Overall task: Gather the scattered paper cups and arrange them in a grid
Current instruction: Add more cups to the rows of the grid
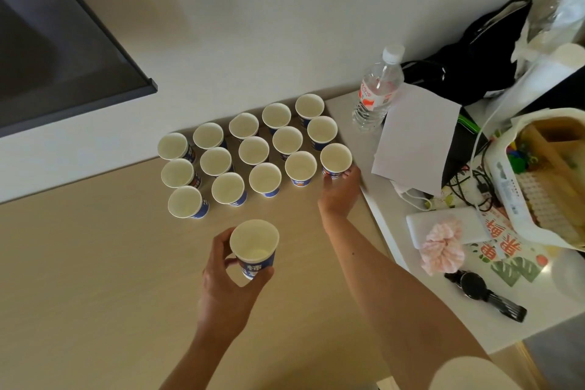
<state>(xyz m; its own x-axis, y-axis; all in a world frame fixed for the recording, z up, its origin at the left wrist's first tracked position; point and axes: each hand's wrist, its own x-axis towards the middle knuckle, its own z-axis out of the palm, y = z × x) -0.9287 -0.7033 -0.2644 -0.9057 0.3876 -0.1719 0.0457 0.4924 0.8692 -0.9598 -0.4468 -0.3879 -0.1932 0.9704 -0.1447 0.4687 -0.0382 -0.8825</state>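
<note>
Here, a cup (254, 247) is held by the left hand (226, 288), fingers curled round it. The corner cup (336, 159) of the grid (254, 150) is pinched low by the right hand (340, 191).

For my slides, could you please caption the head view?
Left hand holds a paper cup while right hand grips the corner cup of a fifteen-cup grid.

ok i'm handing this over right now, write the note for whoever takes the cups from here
The left hand holds a spare cup in front of the grid.
The right hand grips the corner cup at the grid's front right.
Done: fifteen cups stand upright in three rows of five on the wooden table.
Left: let go of the corner cup and place the spare cup, probably starting a fourth row.
</note>
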